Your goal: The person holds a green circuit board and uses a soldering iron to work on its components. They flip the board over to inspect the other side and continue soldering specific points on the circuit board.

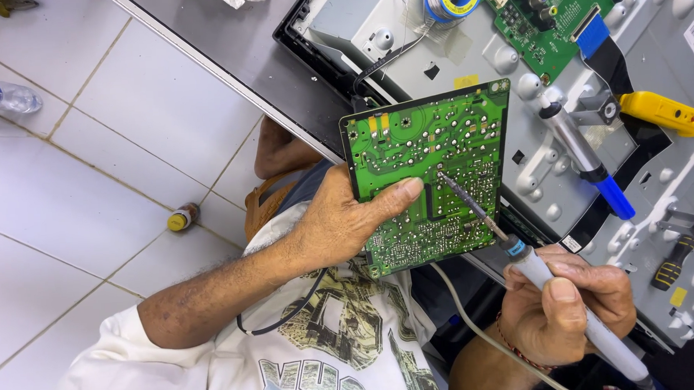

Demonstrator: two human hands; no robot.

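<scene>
The green circuit board (431,177) was held upright off the desk, its solder side facing the camera, tilted slightly clockwise, gripped at its 8 o'clock edge. The soldering iron (534,269), pale blue-grey handled with a dark slim tip, slanted in from 5 o'clock; its tip touched the board near the centre.

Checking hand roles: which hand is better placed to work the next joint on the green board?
Right. The right hand holds the soldering iron, its tip already on the green circuit board. The left hand is occupied gripping and steadying that board.
</scene>
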